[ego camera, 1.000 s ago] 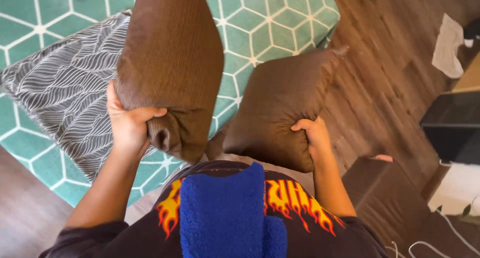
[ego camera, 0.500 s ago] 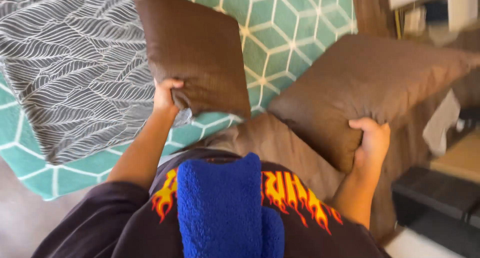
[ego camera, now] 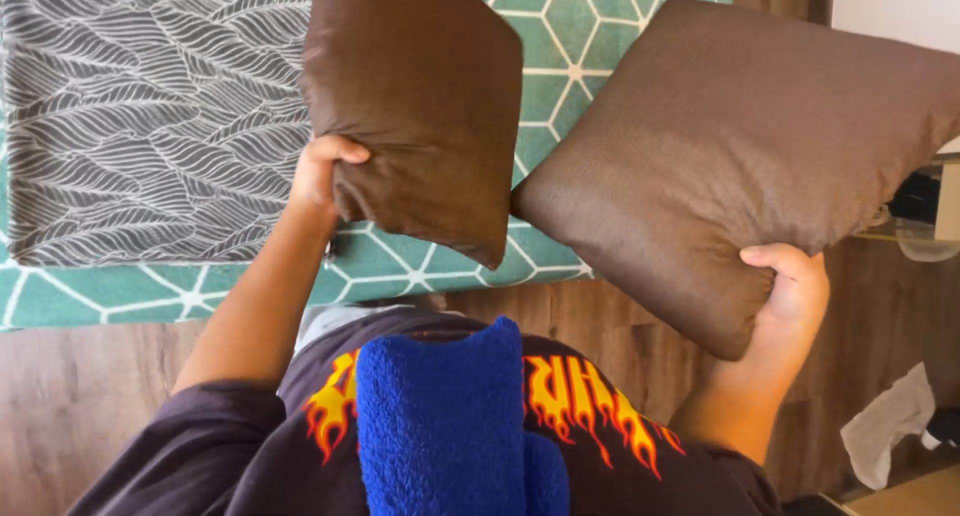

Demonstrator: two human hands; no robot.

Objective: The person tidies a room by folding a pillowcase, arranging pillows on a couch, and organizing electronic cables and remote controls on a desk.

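**Two brown cushions held up over a patterned rug**

Far left: grey cushion (ego camera: 150,116) with a wavy leaf pattern, lying flat on a teal rug (ego camera: 560,66) marked with white hexagon lines. Wooden floor (ego camera: 70,396) showing below the rug's edge.

Next along: left hand (ego camera: 318,176) clenched around the lower left corner of the left brown cushion (ego camera: 415,106), thumb hooked over the front, fabric bunched and creased in the grip. Cushion raised above the rug, tilted, one corner pointing down toward the rug's near edge. Smooth, dark brown cover, slightly shiny.

Centre bottom: blue fleecy cloth (ego camera: 445,426) lying against a dark shirt with a flame print.

Further right: right brown cushion (ego camera: 740,146), lighter in the sunlight, fine woven texture, square and plump, held aloft and tilted, its left corner almost meeting the first cushion. Right hand (ego camera: 795,291) grasping its lower edge, thumb laid across the front, fingers hidden behind.

Far right: crumpled white cloth (ego camera: 890,426) on the floor. No containers in view.
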